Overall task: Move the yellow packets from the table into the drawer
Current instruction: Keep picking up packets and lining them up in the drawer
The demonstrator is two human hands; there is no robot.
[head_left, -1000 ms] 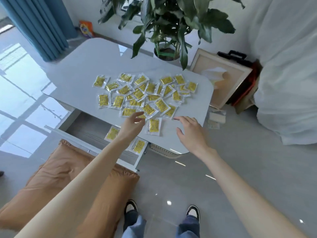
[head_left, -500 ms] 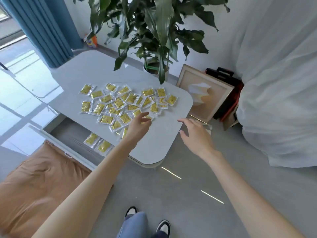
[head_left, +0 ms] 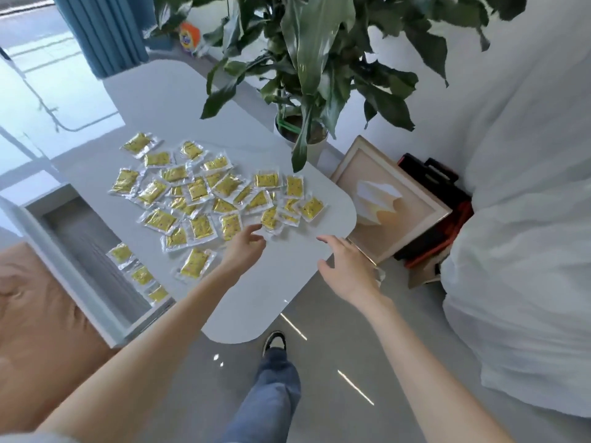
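Observation:
Several yellow packets (head_left: 198, 190) in clear wrappers lie spread over the white table (head_left: 275, 282). The drawer (head_left: 83, 244) stands pulled out at the table's left side, with three packets (head_left: 140, 274) lying in it. My left hand (head_left: 244, 247) reaches over the near side of the pile, fingers loosely curled, fingertips at a packet (head_left: 269, 218) but not gripping it. My right hand (head_left: 347, 266) hovers over the table's right edge, fingers spread and holding nothing.
A big potted plant (head_left: 303, 59) stands behind the table, its leaves hanging over the far corner. A framed picture (head_left: 393, 203) and a dark case (head_left: 431, 174) lean on the floor at right, next to white fabric (head_left: 518, 219). An orange cushion (head_left: 38, 308) lies by the drawer.
The view has swung left and nearer the table's right end. My left hand has moved right along the pile's near edge, and my right hand stays open beside it.

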